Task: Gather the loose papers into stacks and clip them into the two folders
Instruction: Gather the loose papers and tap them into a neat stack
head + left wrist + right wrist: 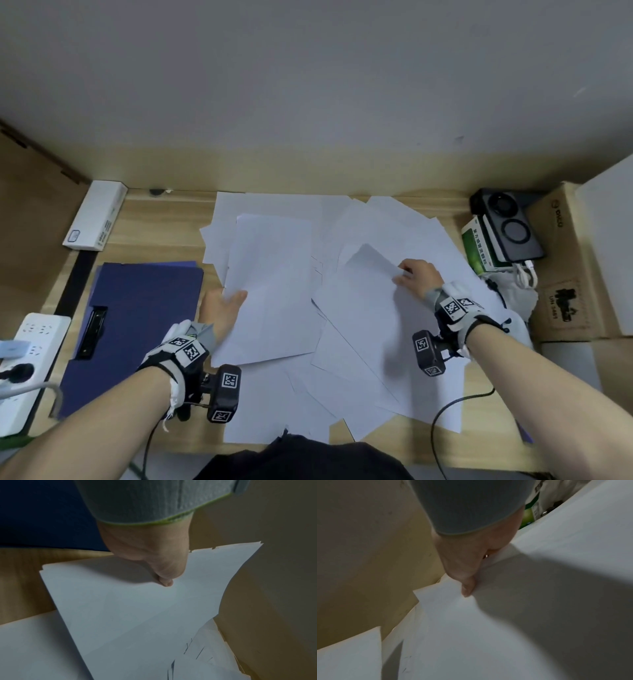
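Many loose white papers (pixel 359 373) lie scattered over the middle of the wooden desk (pixel 164 219). My left hand (pixel 222 306) grips the left edge of a stack of sheets (pixel 274 287), thumb on top; in the left wrist view that stack of sheets (pixel 137 615) is held under my thumb (pixel 167 582). My right hand (pixel 416 275) pinches the lifted corner of a single sheet (pixel 370 260), the thumb (pixel 468 588) pressing on paper (pixel 447 615). A dark blue folder (pixel 137 318) with a black clip (pixel 92 330) lies shut at the left. A second folder's blue corner (pixel 525 433) peeks from under the papers at the right.
A white power strip (pixel 24 356) with plugs sits at the left edge. A white box (pixel 96 214) stands at the back left. A black device (pixel 507 226), a green box (pixel 474 246), a white cable and cardboard boxes (pixel 561 260) crowd the right side.
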Tool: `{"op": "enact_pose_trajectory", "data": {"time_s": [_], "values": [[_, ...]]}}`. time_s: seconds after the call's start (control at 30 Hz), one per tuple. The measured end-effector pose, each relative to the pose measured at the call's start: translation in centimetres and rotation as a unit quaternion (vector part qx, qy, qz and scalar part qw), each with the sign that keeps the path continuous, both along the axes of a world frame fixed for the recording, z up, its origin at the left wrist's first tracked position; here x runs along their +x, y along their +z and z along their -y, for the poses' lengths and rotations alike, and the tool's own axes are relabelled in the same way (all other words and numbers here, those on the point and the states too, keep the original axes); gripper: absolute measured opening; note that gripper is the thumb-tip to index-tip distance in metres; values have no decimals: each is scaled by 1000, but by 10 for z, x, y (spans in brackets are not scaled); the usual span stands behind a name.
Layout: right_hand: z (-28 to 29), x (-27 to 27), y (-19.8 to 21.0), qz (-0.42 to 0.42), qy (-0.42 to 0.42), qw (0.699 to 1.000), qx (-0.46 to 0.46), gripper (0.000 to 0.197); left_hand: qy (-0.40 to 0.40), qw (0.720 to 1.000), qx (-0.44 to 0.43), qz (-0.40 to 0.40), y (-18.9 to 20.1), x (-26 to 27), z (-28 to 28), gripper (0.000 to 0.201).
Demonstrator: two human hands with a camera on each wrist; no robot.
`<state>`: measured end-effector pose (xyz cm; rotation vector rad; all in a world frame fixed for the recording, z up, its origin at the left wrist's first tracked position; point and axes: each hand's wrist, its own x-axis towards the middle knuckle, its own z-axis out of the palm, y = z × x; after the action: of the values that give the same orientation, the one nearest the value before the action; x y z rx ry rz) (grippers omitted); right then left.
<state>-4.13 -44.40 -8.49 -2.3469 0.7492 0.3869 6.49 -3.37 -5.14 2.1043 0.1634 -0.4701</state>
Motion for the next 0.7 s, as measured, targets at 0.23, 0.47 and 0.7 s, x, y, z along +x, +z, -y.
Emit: {"op": "enact_pose_trajectory", "data": {"time_s": [0.23,0.47,0.7], "values": [[12,-38,-37,20,-219,973,72,24,0,1000,17,-16,-4,-3,15,9],[-16,-46,-9,158,-374,882,241,28,-1,999,48,-12,4,3,28,27],[-61,-11,49,246,-347,848,315,10,-29,999,-30,7,45,2,50,4]]}}
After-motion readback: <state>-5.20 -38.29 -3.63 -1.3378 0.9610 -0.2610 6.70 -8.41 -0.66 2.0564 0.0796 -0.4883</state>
